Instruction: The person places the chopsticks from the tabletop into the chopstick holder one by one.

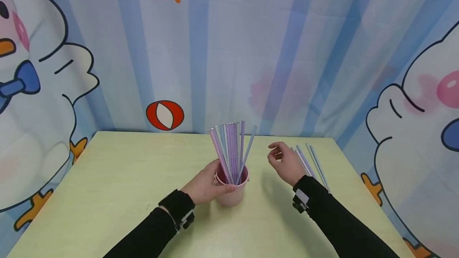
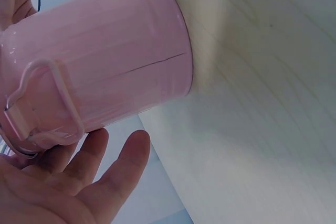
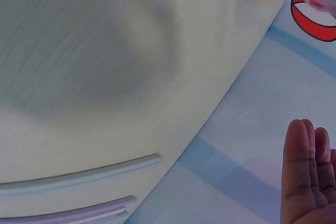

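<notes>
A small pink pail [image 1: 231, 199] stands on the table, holding a bundle of thin purple, pink and pale blue straws [image 1: 232, 150] that fan out above its rim. My left hand [image 1: 205, 184] grips the pail from its left side, thumb across the front near the rim. The left wrist view shows the pail's wire handle [image 2: 68, 103] hanging against its side, with fingers curved along the wall. To the right of the pail, my right hand [image 1: 287, 164] hovers above the table with relaxed fingers and nothing in them. Close by it lie several loose straws [image 1: 317, 164], partly hidden by the right forearm.
The pale yellow table [image 1: 136, 170] ends at a striped blue curtain [image 1: 229, 51] printed with cartoon ducks and a red and white ball [image 1: 165, 115]. Its back edge runs just beyond the loose straws. Black sleeves and wrist cameras cover both forearms.
</notes>
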### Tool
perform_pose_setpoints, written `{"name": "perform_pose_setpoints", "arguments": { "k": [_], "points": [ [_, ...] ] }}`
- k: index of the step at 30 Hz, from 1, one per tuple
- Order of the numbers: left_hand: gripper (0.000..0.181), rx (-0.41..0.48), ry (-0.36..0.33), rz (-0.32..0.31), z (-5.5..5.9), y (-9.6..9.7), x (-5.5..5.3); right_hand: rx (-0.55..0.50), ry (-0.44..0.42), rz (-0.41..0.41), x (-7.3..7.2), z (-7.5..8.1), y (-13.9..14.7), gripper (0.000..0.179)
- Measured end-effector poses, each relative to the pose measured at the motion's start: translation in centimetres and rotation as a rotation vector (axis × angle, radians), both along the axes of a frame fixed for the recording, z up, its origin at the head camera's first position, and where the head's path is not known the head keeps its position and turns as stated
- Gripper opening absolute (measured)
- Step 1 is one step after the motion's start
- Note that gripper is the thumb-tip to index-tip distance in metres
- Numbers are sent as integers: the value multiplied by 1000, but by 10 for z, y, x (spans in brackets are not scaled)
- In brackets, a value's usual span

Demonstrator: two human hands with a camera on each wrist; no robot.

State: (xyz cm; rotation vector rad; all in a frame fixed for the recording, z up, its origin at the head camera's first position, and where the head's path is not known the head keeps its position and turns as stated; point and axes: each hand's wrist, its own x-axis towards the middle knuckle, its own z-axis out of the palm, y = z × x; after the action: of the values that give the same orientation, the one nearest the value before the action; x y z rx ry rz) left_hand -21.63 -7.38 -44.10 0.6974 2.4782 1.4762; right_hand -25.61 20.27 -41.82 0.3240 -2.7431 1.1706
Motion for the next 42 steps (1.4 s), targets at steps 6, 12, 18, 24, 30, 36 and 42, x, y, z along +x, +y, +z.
{"name": "perform_pose_setpoints", "arguments": {
  "k": [6, 12, 18, 24, 30, 36, 42],
  "points": [
    [84, 0, -14, 0, 1, 0, 0, 109, 11, -55, -3, -14, 36, 24],
    [84, 7, -13, -2, 2, 0, 0, 274, 22, -93, -10, -35, 65, 24],
    [85, 9, -6, -8, 1, -1, -1, 486, 7, -81, -13, -51, 77, 23],
    [86, 21, -23, -8, 1, 0, -1, 629, 47, -61, -16, -63, 84, 21],
    [84, 32, -44, -2, 0, 0, -1, 664, 89, -30, -20, -71, 88, 18],
    [85, 28, -53, 9, 1, 1, 0, 654, 110, -41, -19, -73, 86, 15],
    [85, 21, -51, 15, 2, 1, 1, 666, 117, -41, -17, -72, 84, 15]
  ]
}}
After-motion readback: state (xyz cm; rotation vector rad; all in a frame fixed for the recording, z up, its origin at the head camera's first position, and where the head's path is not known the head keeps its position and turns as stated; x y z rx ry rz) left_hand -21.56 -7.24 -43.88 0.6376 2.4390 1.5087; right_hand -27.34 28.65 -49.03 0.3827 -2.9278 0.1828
